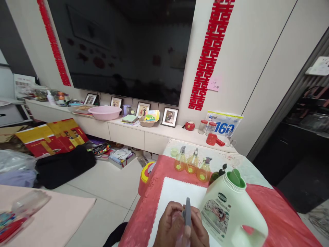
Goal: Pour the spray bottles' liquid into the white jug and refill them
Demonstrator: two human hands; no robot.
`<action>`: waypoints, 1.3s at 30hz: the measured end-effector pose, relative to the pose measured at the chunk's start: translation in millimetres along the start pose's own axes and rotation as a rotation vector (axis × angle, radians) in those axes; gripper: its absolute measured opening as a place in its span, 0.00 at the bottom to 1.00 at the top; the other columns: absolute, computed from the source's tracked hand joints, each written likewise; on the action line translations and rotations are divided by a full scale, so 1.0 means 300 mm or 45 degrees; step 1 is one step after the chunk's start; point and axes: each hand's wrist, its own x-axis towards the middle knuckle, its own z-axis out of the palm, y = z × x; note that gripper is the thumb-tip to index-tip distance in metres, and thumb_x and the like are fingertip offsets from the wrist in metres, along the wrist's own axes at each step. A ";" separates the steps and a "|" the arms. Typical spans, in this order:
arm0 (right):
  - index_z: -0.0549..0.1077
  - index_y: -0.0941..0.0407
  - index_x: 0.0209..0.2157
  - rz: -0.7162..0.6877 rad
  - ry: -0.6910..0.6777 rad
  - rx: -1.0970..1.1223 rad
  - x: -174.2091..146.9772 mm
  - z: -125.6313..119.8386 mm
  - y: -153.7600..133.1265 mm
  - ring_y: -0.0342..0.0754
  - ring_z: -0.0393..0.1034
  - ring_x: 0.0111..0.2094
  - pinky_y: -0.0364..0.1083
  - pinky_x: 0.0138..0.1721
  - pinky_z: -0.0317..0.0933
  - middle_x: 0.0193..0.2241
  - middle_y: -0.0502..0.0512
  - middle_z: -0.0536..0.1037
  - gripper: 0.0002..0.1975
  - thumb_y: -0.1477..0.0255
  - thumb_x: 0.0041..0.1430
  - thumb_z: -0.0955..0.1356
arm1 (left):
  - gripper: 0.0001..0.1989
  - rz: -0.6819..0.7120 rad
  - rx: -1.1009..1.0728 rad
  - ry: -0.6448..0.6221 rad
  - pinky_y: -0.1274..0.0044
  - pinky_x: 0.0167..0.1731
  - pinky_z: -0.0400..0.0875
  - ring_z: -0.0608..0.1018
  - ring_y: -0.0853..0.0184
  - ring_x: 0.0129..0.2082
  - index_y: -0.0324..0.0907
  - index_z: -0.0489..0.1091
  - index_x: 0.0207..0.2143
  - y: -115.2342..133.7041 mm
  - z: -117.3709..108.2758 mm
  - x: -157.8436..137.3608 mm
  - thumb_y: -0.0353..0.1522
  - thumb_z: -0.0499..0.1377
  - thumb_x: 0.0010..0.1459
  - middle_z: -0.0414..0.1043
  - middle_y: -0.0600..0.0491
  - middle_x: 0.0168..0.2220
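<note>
The pale wall (248, 37) of this living room carries a large dark television (123, 41), with a low white cabinet (125, 134) running beneath. A desk (280, 209) under red and white covers stands nearer; on it I record a white mat (174, 187) and a pale green jug (241, 212), the reference for all places below. The jug stands upright, neck threads exposed, a green cap (235, 177) tilted in its mouth. Beyond it and to its left stand three spray bottles (191, 163), amber at the base, their heads in place. Immediately left of the jug, over the mat, the left hand (168, 223) and right hand (199, 229) are closed together around a grey-topped sprayer (188, 212). Progress, in my judgement: three bottles look complete; the held sprayer is in work. Whether its top is seated cannot be determined; the fingers cover the join.
</note>
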 end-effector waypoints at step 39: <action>0.78 0.58 0.39 0.081 0.061 -0.094 -0.019 0.029 -0.055 0.49 0.67 0.43 0.42 0.43 0.65 0.40 0.56 0.69 0.20 0.53 0.64 0.71 | 0.16 -0.017 0.263 0.150 0.73 0.41 0.70 0.77 0.63 0.37 0.40 0.75 0.35 -0.012 -0.023 0.003 0.44 0.68 0.56 0.76 0.51 0.35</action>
